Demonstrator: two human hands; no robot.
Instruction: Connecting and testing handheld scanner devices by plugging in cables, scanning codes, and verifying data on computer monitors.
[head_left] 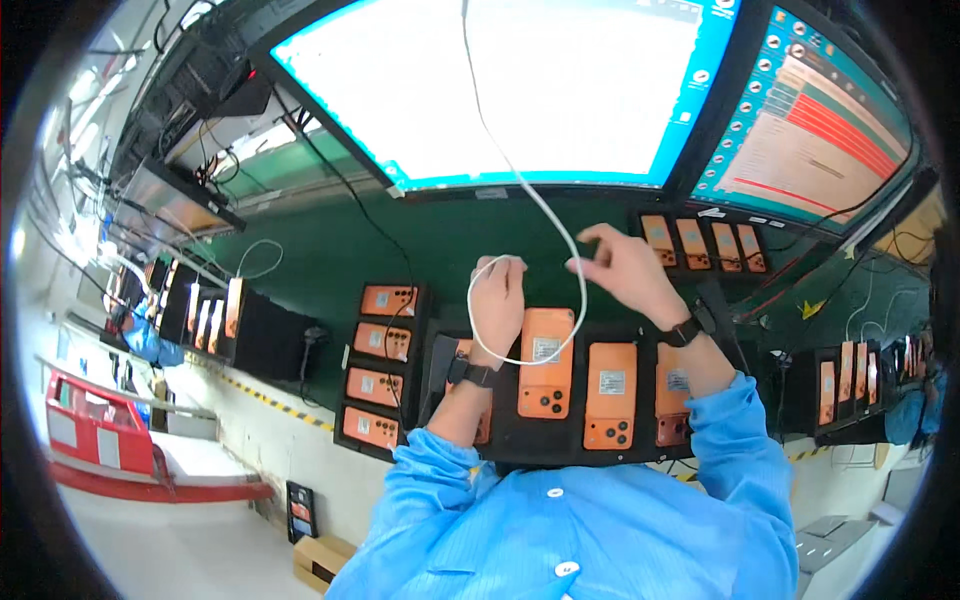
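Left hand (497, 297) raised over the tray, fingers curled shut into a fist around the white cable (545, 210), loop wrapped about the knuckles. Right hand (625, 268) up just beside it, thumb and forefinger pressed together in a pinch on the same cable, remaining fingers spread and lifted. Cable hanging in the air between both hands and the monitors: long run coming down from the top edge, slanting from upper left to lower right, then bending into a round loop below the hands, above the orange phones. Free end hidden inside the left fist; direction of its tip impossible to tell.

Dark watch bands on both wrists, blue sleeves entering from the lower edge. Beneath the hands, a black tray (505, 445) holding orange phones (546, 362) back side up, upright in a row, long axes running toward the screens. To the left, a second black rack (425, 300) with four orange phones lying crosswise, stacked one above another. Behind, a large bright monitor (520, 90) and a second monitor (810, 120) at the right showing coloured rows. Green bench surface (330, 250) under everything.
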